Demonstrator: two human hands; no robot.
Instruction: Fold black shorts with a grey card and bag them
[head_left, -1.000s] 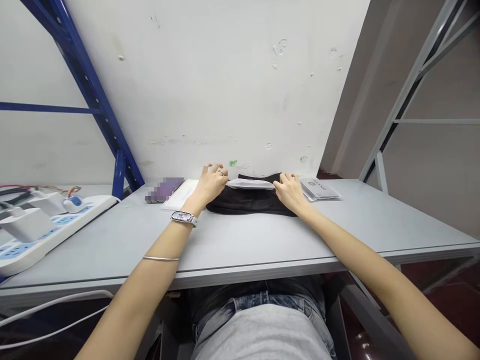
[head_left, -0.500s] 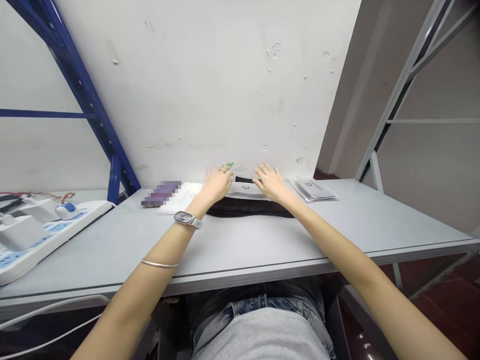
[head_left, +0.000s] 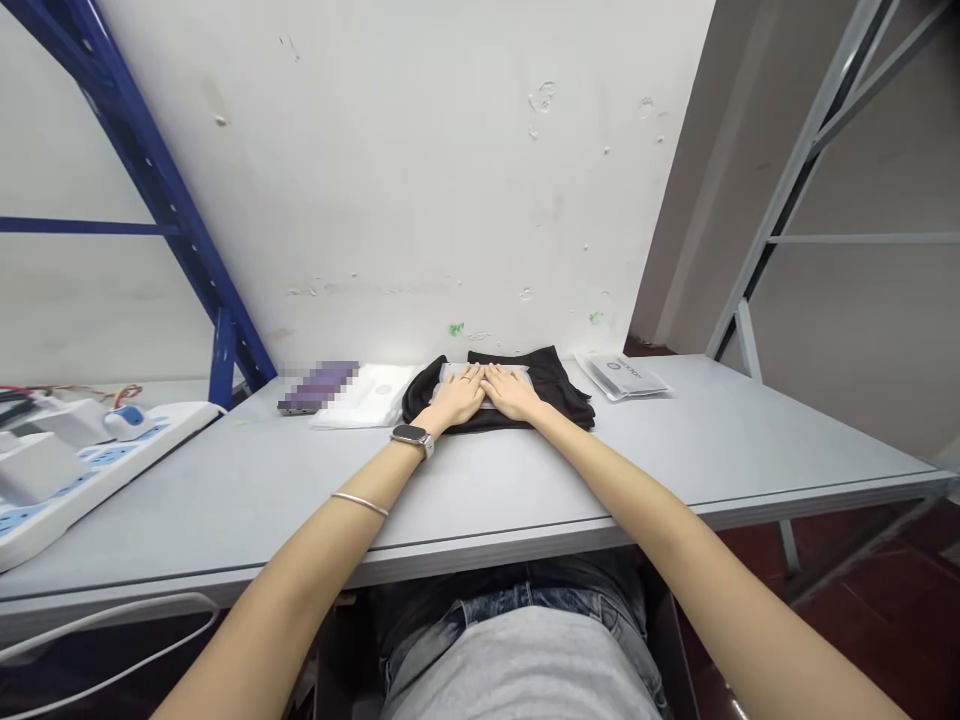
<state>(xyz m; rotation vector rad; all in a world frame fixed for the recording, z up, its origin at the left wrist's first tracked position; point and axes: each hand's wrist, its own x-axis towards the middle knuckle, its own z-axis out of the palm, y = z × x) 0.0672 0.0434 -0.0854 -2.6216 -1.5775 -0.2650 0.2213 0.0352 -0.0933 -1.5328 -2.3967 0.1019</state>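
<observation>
Both palms lie flat, side by side, on a pale plastic pouch (head_left: 491, 402) that rests on a black folded cloth (head_left: 556, 378) near the wall. My left hand (head_left: 459, 394), with a ring and a wristband, covers the left part of the pouch, fingers stretched out. My right hand (head_left: 510, 392) covers its right part, also with fingers out, and the fingertips of the two hands meet. Much of the pouch is hidden under them. Left of the cloth lies a white plastic bag (head_left: 367, 397). To the right sits another pouch (head_left: 628, 377) with printed lettering.
A purple pixelated item (head_left: 319, 387) lies left of the white bag on the grey table (head_left: 450, 500). At the far left a white power strip (head_left: 112, 470) carries plugs and cables. A white wall (head_left: 420, 180) closes the back, with a blue metal frame (head_left: 165, 190) at its left.
Both hands have come down and inward from the far edge of the cloth, closing the gap between them over the pouch. More of the black cloth's far side shows now.
</observation>
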